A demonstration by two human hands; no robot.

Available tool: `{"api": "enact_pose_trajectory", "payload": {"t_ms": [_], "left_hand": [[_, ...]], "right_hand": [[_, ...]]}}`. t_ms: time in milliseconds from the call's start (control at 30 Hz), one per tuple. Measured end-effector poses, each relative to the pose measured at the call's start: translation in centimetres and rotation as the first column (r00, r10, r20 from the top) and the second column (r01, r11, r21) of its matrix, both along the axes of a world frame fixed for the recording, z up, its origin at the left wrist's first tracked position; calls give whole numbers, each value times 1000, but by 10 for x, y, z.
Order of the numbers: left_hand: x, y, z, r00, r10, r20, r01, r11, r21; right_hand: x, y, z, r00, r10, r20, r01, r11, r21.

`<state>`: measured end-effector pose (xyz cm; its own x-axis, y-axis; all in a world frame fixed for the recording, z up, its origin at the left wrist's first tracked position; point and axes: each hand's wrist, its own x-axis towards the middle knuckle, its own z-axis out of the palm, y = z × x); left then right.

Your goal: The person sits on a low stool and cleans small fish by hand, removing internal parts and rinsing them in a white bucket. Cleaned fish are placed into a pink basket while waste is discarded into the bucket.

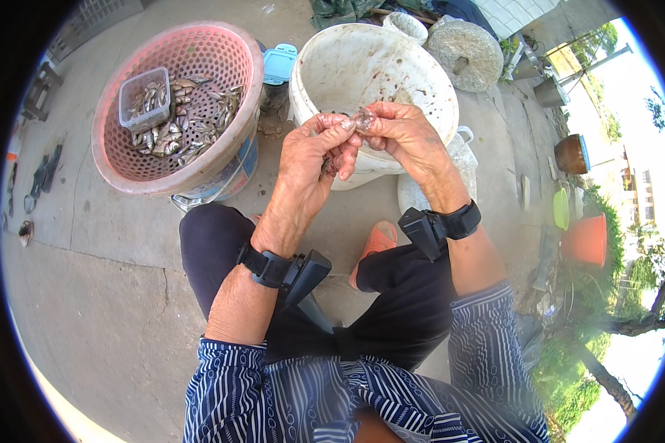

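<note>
My left hand and my right hand meet fingertip to fingertip over the near rim of a white plastic bucket. Between them they pinch a small, wet, greyish thing, which looks like a little fish and is mostly covered by the fingers. Something dark also shows in the curled fingers of my left hand. Dark and reddish bits stain the bucket's inside. To the left, a pink perforated plastic basket holds many small silvery fish and a clear plastic box with more fish.
The basket rests on a printed bucket. A jar with a light-blue lid stands between basket and white bucket. Behind are a round holed stone and a small white pail. My slippered foot is below; an orange tub stands right.
</note>
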<state>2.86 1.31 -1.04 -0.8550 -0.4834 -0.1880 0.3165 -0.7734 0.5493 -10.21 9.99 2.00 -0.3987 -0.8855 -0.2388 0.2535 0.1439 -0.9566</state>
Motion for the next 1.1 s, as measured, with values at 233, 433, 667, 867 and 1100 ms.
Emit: {"api": "enact_pose_trajectory", "payload": {"t_ms": [233, 433, 667, 867, 1100], "left_hand": [[1, 0, -3, 999, -48, -11, 48, 999, 14], [1, -2, -3, 993, -97, -72, 102, 992, 69], [6, -4, 1, 958, 20, -288, 65, 957, 284], [20, -17, 19, 950, 123, -287, 8, 909, 417], [53, -74, 48, 935, 208, -287, -95, 927, 363]], "right_hand": [[2, -1, -2, 993, -16, 116, 20, 999, -35], [0, -1, 0, 973, 36, 228, -11, 994, -111], [-39, 6, 12, 914, 76, 399, 147, 854, -499], [-60, 2, -26, 284, 298, -911, 177, 918, 355], [-62, 8, -54, 281, 281, -918, 182, 923, 338]]}}
